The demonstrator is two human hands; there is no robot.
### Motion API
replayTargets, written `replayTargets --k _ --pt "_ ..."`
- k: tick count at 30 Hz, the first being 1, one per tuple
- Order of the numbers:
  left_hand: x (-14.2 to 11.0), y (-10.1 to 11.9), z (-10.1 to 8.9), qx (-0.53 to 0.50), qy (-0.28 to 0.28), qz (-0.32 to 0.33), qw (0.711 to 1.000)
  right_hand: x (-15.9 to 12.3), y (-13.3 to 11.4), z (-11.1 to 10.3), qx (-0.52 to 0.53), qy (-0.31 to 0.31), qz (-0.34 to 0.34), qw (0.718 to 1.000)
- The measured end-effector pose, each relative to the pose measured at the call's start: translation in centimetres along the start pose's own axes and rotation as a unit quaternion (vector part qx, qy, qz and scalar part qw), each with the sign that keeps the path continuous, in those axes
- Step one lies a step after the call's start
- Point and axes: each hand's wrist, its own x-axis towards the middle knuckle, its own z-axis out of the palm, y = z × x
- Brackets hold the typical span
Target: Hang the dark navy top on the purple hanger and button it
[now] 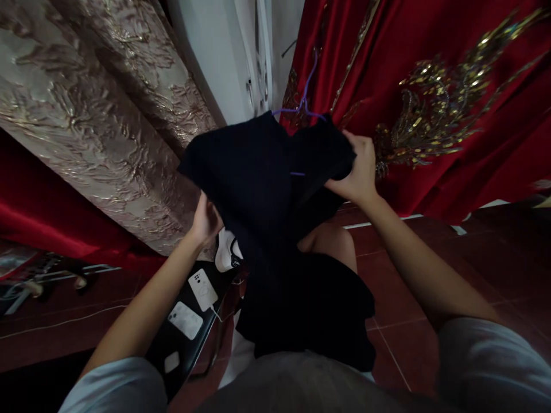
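Red satin-like cloth point(64, 212) hangs at far left, beside a pale fabric point(142, 132) with gold creases. Next is a black table point(189, 354) bearing 2 pale phones, the farther phone point(203, 290) with a white cable point(216, 314) attached and the nearer phone point(186, 320) near it, plus a small white square object point(171, 362). The left hand point(207, 222) touches the left edge of a dark garment point(258, 166), fingers curled and partly behind the cloth; I cannot tell how firmly it grips. Just beside that hand is a white curved object point(226, 250).

The garment is raised between both hands, its neckline pointing away from the body, its long axis running back toward the lap. A purple hanger point(306, 94) sits inside it, hook above the neckline, with a short purple piece showing lower down. I cannot tell whether the black cloth point(307, 310) over the lap belongs to it. The right hand point(359, 169) grips the garment's right shoulder. Beyond, red drapery point(413, 34) carries gold sequins point(434, 109).
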Motion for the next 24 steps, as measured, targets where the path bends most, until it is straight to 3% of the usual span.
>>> replayTargets --k 3,8,13,16,18,20,21,22,24 --pt "-0.4 -2.4 -0.4 -0.025 0.02 -0.023 0.999 2.5 -1.0 -1.4 -0.042 -0.041 0.006 0.998" --pt "-1.5 -4.9 2.3 0.012 0.117 0.08 0.99 5.0 -3.6 -3.4 -0.056 -0.113 -0.046 0.991" --pt "-3.8 -6.1 3.7 0.033 0.188 0.056 0.98 4.0 -4.3 -5.6 -0.037 -0.134 -0.098 0.985" --pt "-5.3 -6.8 4.2 0.03 0.228 0.034 0.973 1.9 -5.6 -5.3 0.035 -0.105 -0.117 0.987" --pt "-6.3 -7.1 4.8 0.03 0.24 0.03 0.97 -0.3 -7.4 -3.2 0.105 -0.055 -0.058 0.991" --pt "-7.3 -7.3 5.5 0.043 0.24 0.029 0.969 -3.1 -9.7 0.1 0.186 0.039 0.084 0.978" --pt "-7.7 -7.4 5.9 0.05 0.239 0.028 0.969 -4.6 -10.9 2.0 0.228 0.078 0.166 0.956" --pt "-8.1 -7.5 6.3 0.052 0.24 0.026 0.969 -6.1 -12.0 3.9 0.276 0.077 0.231 0.93" --pt "-8.8 -7.8 6.9 0.042 0.256 0.017 0.966 -9.0 -13.6 6.8 0.365 0.0 0.301 0.881"
